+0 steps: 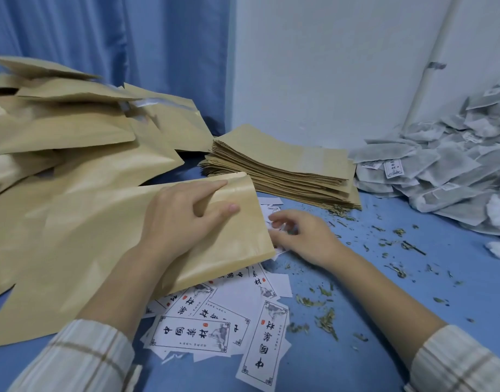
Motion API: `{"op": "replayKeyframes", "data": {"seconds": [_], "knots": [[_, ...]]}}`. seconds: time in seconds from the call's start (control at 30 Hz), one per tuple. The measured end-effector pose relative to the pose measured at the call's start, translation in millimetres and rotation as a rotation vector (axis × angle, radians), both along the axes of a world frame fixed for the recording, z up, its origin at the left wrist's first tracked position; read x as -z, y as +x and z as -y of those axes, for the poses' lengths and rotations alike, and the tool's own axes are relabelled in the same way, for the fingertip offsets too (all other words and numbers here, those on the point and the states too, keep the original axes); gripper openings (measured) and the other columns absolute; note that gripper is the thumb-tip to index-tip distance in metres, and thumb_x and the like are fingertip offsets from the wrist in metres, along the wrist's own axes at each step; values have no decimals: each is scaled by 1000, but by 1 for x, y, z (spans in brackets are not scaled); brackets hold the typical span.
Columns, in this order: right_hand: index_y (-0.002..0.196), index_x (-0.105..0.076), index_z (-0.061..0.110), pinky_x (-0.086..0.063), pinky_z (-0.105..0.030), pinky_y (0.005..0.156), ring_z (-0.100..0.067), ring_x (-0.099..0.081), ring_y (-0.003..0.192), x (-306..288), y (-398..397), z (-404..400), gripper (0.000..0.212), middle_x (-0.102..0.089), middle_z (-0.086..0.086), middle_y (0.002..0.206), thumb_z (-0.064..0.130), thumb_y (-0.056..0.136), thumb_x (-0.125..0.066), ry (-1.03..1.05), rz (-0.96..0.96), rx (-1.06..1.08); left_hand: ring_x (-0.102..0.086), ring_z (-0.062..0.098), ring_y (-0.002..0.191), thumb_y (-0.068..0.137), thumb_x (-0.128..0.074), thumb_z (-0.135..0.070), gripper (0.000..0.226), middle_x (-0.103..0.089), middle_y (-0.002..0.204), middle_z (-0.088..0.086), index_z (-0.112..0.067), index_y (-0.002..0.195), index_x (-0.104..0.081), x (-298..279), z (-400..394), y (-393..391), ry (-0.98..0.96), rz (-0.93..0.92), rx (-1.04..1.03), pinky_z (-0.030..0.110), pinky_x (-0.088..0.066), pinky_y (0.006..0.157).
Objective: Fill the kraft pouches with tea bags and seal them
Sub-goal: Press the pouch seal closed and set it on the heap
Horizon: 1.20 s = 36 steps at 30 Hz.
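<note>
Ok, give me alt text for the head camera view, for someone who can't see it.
A person's left hand presses a kraft pouch on a blue table while the right hand reaches among printed labels. Filled pouches are heaped left, flat pouches stacked behind, tea bags piled right.

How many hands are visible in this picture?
2. The left hand rests on a kraft pouch. The right hand reaches among the printed labels at the pouch's right edge. None seems hidden.
</note>
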State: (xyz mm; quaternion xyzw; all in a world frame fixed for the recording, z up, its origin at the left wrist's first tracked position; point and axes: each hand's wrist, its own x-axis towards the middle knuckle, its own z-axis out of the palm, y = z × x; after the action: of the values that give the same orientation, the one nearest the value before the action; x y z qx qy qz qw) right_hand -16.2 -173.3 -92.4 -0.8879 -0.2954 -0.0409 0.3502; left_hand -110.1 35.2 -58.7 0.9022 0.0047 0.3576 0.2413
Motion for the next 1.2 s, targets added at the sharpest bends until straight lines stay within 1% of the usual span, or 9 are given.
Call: {"op": "replayKeyframes", "data": {"seconds": [0.1,0.3,0.47,0.63,0.77,0.87,1.0,1.07,1.2], "knots": [[125,-59,19,-41,-31,91,-17,-49,104,5,2,-18,43,-53,-2,112,39,87,-56,-222,35,26,-57,9,109,70,-55,-65,51,-67,116,-13,-39,112,-67,0,1,-1,-6,0,2,18,-34,80],[113,-66,20,-42,-25,81,-9,-49,90,8,6,-23,34,-58,5,100,37,83,-64,-95,-33,122,-59,10,107,68,-54,-68,55,-67,115,-12,-39,114,-66,-4,0,-3,-38,-8,28,23,-40,85],[130,-52,15,-35,-33,101,-20,-40,121,13,9,-15,56,-47,-4,126,49,86,-57,-187,-5,177,-60,10,103,62,-47,-76,64,-69,108,-14,-41,112,-67,-6,-10,-7,-96,7,30,34,-45,88],[105,-67,9,-39,-19,69,-10,-51,84,0,17,-12,30,-62,0,94,30,83,-70,-80,-93,225,-60,10,104,62,-48,-74,63,-69,109,-13,-39,110,-68,-5,-10,-8,-91,29,41,29,-43,86],[101,-66,10,-38,-18,68,-7,-50,73,-2,18,-4,19,-58,7,73,24,87,-65,15,-149,254,-61,12,103,62,-48,-74,63,-70,107,-12,-39,110,-68,-5,-10,-7,-89,34,37,35,-46,88],[104,-63,15,-38,-13,60,-9,-51,74,-3,12,-5,29,-61,-3,91,39,90,-57,-62,-127,161,-61,13,102,62,-47,-74,63,-70,107,-13,-39,110,-68,-5,-10,-7,-75,32,35,34,-46,86],[116,-58,15,-41,-27,81,-17,-52,103,-1,10,-9,57,-55,-3,112,50,74,-71,-155,-108,148,-60,12,104,62,-47,-75,63,-69,109,-14,-40,109,-68,-5,-10,-7,-76,30,37,33,-45,87],[110,-56,15,-42,-25,67,-17,-56,89,-5,10,-7,50,-62,-1,103,41,73,-76,-26,-196,219,-60,11,105,62,-48,-74,62,-68,110,-14,-41,109,-68,-4,-10,-7,-75,35,43,31,-44,87],[106,-59,3,-50,-21,47,-12,-59,52,-18,12,16,31,-68,-9,73,13,79,-72,572,-477,291,-60,10,106,62,-49,-74,60,-68,111,-15,-41,109,-68,-4,-11,-6,-84,49,60,34,-46,89]]}}
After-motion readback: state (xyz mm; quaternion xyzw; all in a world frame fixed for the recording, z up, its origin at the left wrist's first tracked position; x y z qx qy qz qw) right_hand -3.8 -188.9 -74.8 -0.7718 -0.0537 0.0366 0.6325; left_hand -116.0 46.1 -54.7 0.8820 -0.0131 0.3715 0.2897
